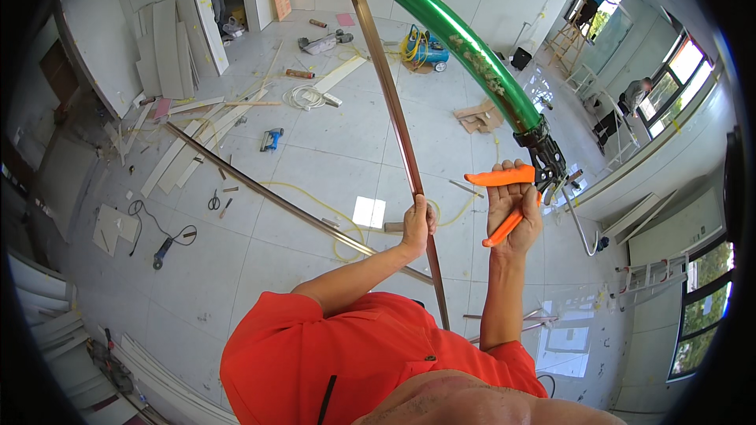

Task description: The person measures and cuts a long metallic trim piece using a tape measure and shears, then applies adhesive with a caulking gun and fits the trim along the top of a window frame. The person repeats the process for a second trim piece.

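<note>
My left hand (417, 227) is closed around a long bronze-coloured metal trim strip (391, 106). The strip rises away from me past the top edge of the view, and its lower end comes down beside my red shirt. In my right hand (504, 201) is a caulking gun (457, 39) with a long shiny green barrel and orange handles. My fingers wrap its grip, and the handles stand apart. The barrel points up and to the left, crossing near the top of the strip. A bent metal rod sticks out behind the grip.
Another bronze strip (268, 193) slants across the tiled floor. A blue air compressor (425, 49), a blue power tool (272, 139), an angle grinder (162, 252) and pale panel offcuts (185, 159) lie about. One person (630, 98) bends by the right windows; ladders stand there.
</note>
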Motion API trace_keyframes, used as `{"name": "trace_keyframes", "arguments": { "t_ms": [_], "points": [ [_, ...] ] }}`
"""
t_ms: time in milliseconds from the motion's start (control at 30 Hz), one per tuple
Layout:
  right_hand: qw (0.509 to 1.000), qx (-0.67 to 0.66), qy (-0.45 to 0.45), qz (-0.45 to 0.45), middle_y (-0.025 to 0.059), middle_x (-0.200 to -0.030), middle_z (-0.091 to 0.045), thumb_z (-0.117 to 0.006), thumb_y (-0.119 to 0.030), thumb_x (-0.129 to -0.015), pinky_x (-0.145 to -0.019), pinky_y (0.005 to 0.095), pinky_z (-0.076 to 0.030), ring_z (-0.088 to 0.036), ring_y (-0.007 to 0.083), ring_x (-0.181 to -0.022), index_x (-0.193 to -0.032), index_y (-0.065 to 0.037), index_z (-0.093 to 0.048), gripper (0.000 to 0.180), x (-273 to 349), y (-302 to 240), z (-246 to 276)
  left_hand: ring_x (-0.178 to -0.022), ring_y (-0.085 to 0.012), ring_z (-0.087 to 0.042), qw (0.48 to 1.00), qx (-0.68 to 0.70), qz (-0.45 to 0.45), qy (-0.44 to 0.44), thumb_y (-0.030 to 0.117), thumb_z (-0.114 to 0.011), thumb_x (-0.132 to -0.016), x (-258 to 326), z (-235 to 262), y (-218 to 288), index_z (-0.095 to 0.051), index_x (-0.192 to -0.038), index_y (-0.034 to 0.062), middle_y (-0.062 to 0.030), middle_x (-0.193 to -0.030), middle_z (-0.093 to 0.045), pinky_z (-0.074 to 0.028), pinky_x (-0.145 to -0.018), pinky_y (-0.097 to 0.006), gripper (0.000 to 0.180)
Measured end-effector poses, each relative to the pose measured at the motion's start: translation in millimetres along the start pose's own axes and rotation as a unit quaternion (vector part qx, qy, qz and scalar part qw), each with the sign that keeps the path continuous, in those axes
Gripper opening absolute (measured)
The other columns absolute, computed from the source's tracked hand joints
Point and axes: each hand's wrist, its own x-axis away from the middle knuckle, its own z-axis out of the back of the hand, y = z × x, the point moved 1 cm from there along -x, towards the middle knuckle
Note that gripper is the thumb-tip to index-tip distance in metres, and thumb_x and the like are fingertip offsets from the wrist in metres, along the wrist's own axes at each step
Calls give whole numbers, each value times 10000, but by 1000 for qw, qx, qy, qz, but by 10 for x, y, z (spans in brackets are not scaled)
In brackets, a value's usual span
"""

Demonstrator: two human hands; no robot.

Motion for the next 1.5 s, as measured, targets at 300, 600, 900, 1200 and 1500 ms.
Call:
{"name": "trace_keyframes", "arguments": {
  "t_ms": [300,600,900,1200,1500],
  "points": [
    [1000,20,-12,-3,254,-1470,-525,-486,-276,-1109,-1198,551,-411,-518,410,-1393,-1483,56,-441,502,-50,22,-14,-493,-94,-376,1000,-23,-8,5,687,-430,-1056,42,51,26,-424,-712,143,41,-584,-366,-306,-466,-267,643],
    [994,88,-57,31,214,-1335,-569,-501,-297,-1098,-1135,589,-431,-574,359,-1247,-1414,31,-494,455,-66,33,-230,-498,-94,-403,996,-75,-5,50,666,-431,-1066,-35,115,-24,-442,-745,133,28,-613,-389,-331,-459,-260,622],
    [985,156,-45,54,188,-1229,-606,-489,-264,-1093,-1036,559,-494,-614,329,-1140,-1375,29,-514,408,-22,0,-285,-493,-95,-386,996,-58,-20,60,646,-435,-1073,-86,64,-49,-421,-789,130,20,-629,-409,-328,-454,-265,590],
    [976,192,-73,69,180,-1236,-599,-480,-320,-1104,-1024,537,-518,-614,311,-1124,-1379,26,-501,443,13,-49,-279,-485,-106,-388,996,-46,-34,64,624,-415,-1091,-94,41,-24,-439,-786,117,17,-628,-407,-337,-455,-290,592],
    [967,226,-68,97,240,-1307,-607,-487,-373,-1103,-1092,582,-488,-614,412,-1262,-1443,70,-450,560,58,-39,-415,-504,-104,-385,998,22,-43,28,730,-418,-1037,-27,-37,106,-431,-781,132,17,-628,-410,-318,-471,-276,651]
  ]
}}
